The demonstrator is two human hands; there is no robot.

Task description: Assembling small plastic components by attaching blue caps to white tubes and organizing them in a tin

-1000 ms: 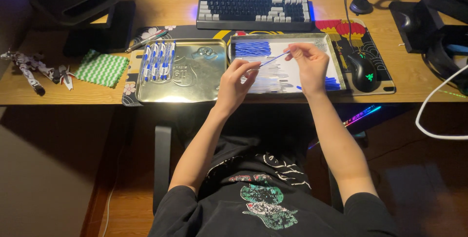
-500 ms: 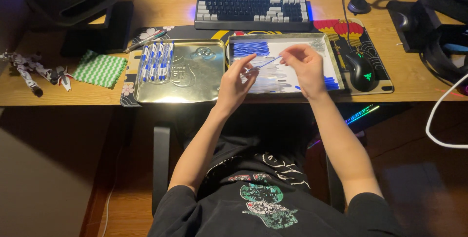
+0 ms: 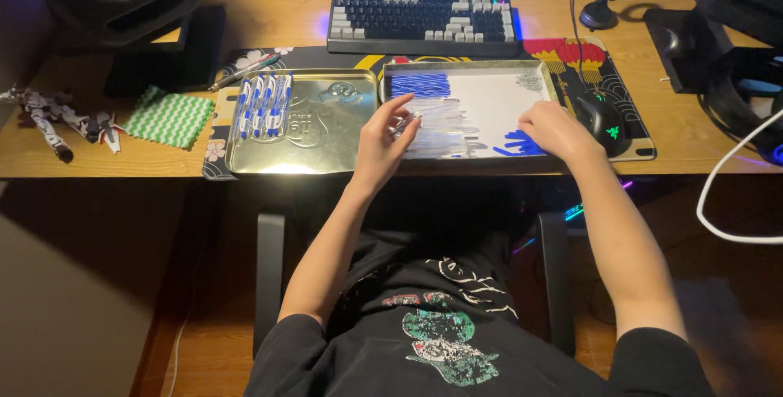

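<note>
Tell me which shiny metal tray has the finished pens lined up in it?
The left tray, beside the green zigzag cloth. A row of blue-and-white pens lies in its far left corner. The right tray holds loose clear and blue pieces instead.

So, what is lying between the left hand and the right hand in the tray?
In the head view, a pile of clear pen barrels lies between the left hand and the right hand, on the white tray lining.

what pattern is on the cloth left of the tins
Green and white zigzag on the cloth, clearest in the head view.
</note>
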